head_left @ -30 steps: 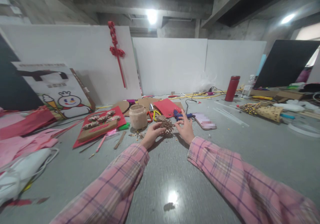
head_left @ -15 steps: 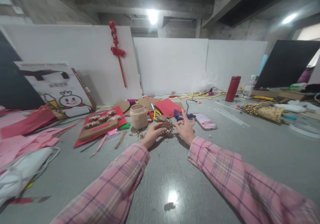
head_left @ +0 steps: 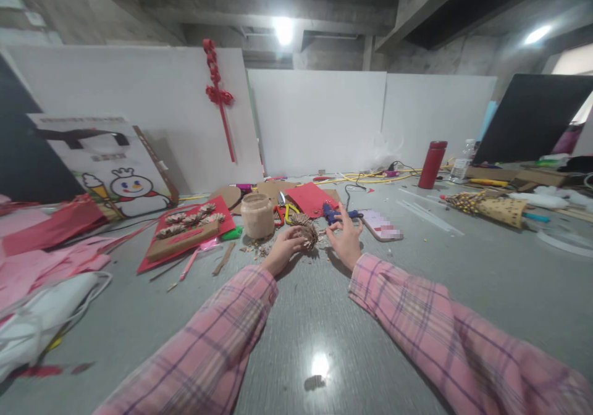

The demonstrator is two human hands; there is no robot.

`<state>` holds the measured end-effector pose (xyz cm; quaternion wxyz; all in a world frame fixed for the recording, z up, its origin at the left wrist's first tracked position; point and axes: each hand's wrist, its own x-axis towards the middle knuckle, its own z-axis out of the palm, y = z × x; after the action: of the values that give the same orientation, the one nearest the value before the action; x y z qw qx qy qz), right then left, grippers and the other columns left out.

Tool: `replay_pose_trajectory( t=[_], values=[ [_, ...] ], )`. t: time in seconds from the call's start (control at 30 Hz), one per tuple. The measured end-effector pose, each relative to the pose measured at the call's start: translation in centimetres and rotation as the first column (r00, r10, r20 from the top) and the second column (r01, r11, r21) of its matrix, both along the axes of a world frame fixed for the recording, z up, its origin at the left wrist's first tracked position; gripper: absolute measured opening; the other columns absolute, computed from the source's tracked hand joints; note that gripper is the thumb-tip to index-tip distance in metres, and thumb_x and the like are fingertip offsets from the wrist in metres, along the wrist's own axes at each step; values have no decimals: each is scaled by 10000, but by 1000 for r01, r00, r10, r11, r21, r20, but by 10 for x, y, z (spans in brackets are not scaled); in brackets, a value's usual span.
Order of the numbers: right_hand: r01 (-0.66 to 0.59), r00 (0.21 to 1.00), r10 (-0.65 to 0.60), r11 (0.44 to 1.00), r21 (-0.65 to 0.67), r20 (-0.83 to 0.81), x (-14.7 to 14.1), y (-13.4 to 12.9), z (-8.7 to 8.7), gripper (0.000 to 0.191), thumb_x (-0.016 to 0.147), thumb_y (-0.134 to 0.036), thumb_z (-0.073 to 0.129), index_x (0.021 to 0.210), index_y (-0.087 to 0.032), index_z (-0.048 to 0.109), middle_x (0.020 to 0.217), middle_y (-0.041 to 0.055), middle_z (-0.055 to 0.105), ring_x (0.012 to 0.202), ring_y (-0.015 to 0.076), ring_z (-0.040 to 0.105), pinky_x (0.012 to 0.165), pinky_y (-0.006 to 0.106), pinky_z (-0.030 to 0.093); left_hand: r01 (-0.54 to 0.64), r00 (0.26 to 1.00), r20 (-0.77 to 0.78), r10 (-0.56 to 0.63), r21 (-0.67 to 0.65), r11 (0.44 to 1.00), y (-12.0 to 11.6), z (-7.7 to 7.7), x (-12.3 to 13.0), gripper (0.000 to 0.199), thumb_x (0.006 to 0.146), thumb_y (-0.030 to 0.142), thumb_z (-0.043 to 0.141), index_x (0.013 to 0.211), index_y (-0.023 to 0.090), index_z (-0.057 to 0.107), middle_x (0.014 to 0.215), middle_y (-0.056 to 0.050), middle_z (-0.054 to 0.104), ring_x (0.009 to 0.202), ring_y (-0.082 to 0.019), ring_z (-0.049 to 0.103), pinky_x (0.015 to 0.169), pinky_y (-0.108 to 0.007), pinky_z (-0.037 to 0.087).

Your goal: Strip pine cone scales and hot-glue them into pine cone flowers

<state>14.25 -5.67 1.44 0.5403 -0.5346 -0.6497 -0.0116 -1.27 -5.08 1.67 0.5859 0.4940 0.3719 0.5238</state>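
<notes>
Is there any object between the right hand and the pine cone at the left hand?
Nothing visible blocks the right hand from the pine cone; only a tiny pale bit shows in the gap, too small to identify. The jar stands beyond the left hand, out of the way.

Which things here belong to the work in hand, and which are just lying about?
Likely in use:
- pine cone, held by the left hand, with the right hand close by

Likely just lying about:
- phone
- red flask
- clear bottle

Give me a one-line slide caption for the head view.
Left hand holding a pine cone, right hand close beside it, near a brown jar on a grey tabletop.
</notes>
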Motion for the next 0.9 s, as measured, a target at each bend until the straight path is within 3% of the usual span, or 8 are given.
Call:
replay_pose_trajectory(
  t=[0.9],
  values=[
    [-33, 996, 34, 999, -7, 77, -1, -2, 0, 604, 713, -231, 442, 1271, -192, 215, 633, -13, 601, 956, 190, 504, 912, 521, 96, -51, 994, -92, 56, 48, 998, 2, -2, -1, 375, 543, 129, 638, 900, 137, 525, 874, -60, 562, 731, -129, 560, 674, -270, 438]
  ],
)
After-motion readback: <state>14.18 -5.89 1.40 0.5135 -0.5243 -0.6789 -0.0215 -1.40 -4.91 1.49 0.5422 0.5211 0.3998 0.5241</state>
